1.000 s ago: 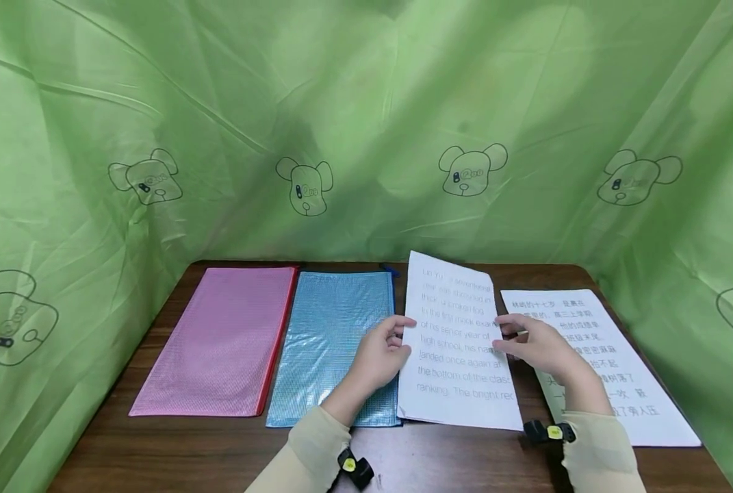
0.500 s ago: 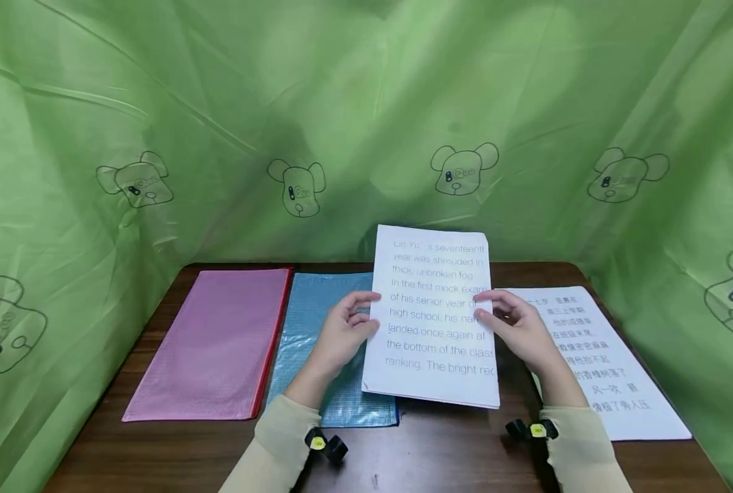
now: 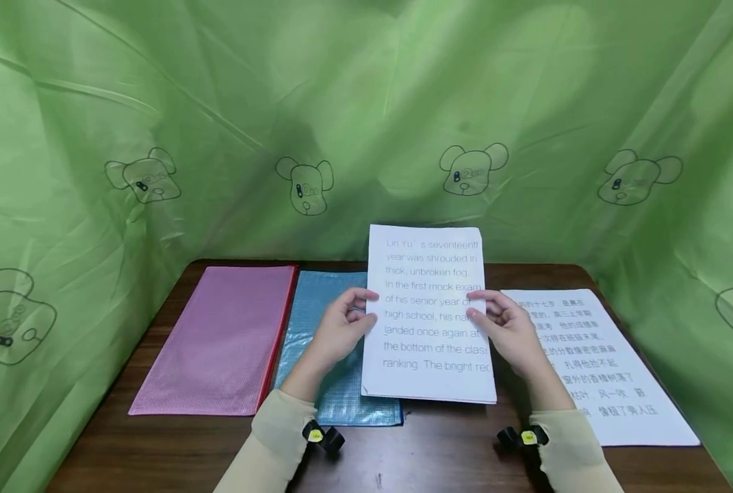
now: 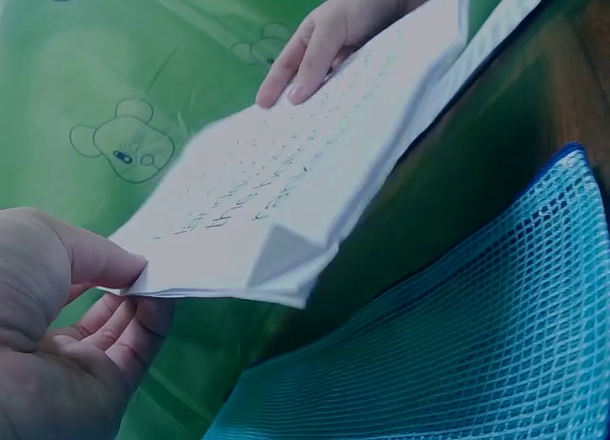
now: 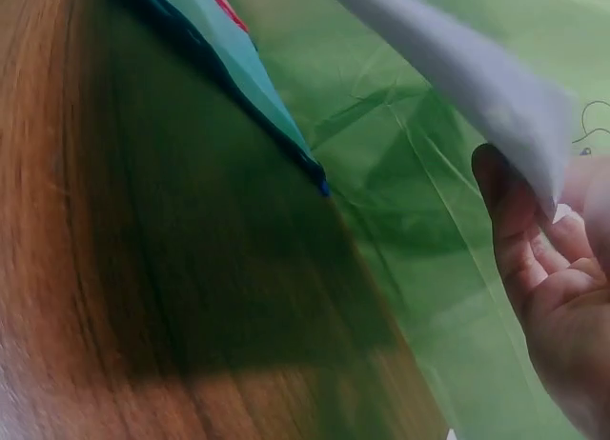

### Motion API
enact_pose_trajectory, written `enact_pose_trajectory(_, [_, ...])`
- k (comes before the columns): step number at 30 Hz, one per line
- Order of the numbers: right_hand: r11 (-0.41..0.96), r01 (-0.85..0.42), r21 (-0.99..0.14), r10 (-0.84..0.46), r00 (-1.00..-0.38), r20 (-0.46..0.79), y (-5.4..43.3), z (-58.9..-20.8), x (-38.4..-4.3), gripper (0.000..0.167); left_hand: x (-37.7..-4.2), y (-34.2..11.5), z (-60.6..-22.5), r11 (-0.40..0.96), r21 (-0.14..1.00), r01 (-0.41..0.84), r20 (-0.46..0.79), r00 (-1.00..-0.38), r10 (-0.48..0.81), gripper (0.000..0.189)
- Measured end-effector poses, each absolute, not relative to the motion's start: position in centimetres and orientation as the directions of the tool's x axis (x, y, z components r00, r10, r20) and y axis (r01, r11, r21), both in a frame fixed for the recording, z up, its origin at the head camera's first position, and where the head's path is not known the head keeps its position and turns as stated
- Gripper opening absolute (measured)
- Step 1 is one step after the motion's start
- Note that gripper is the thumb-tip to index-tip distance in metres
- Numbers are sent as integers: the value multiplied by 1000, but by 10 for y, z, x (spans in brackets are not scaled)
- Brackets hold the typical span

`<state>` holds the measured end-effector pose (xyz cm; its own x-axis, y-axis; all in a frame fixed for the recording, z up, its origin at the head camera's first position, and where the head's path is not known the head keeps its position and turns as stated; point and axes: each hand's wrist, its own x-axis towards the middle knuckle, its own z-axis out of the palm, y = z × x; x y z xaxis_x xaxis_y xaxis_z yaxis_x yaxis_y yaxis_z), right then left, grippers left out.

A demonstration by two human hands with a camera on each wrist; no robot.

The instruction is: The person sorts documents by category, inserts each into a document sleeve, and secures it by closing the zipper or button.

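A stack of printed paper sheets [image 3: 428,308] with English text is held up over the table between both hands. My left hand [image 3: 339,327] pinches its left edge, thumb on top and fingers beneath, as the left wrist view shows. My right hand [image 3: 506,330] pinches the right edge. Below and partly behind the sheets lies a blue mesh zip pouch [image 3: 304,329], overlapped by them in the head view. In the left wrist view one near corner of the paper stack [image 4: 229,226] is bent. The right wrist view catches only the stack's edge [image 5: 467,69].
A pink mesh zip pouch [image 3: 218,342] with a red zip edge lies left of the blue one. On the right, a stack of sheets with Chinese text [image 3: 612,383] lies on the wooden table [image 3: 169,452]. A green curtain [image 3: 366,103] hangs around the back and sides.
Both hands have lifted the English-text sheets off the table and carried them left, so they now overlap the blue pouch. In the last half second they have barely moved.
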<state>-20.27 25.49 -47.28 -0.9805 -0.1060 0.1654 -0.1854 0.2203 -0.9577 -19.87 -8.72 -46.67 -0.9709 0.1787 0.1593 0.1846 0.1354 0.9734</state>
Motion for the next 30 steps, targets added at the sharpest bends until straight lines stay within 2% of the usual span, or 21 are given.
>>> enact_pose_trajectory(8, [129,-71,-989,-83,-995,61,260,-480,-206,40,-198,-79,-469,172,962,211,182,-969,168,27])
enact_pose_trajectory(16, [224,-29,-974,-53,-998,18,280,-476,-206,41,-197,-71,-475,127,979,159,139,-978,156,28])
enact_pose_trajectory(20, [283,-6,-959,-52,-999,-9,299,-475,-206,42,-197,-69,-483,242,960,140,97,-979,180,30])
enact_pose_trajectory(24, [330,30,-943,-64,-996,-55,314,-475,-205,45,-196,-66,-492,384,907,173,90,-970,224,37])
enact_pose_trajectory(30, [370,61,-927,-62,-994,-91,322,-479,-207,43,-194,-60,-499,499,846,187,66,-966,249,46])
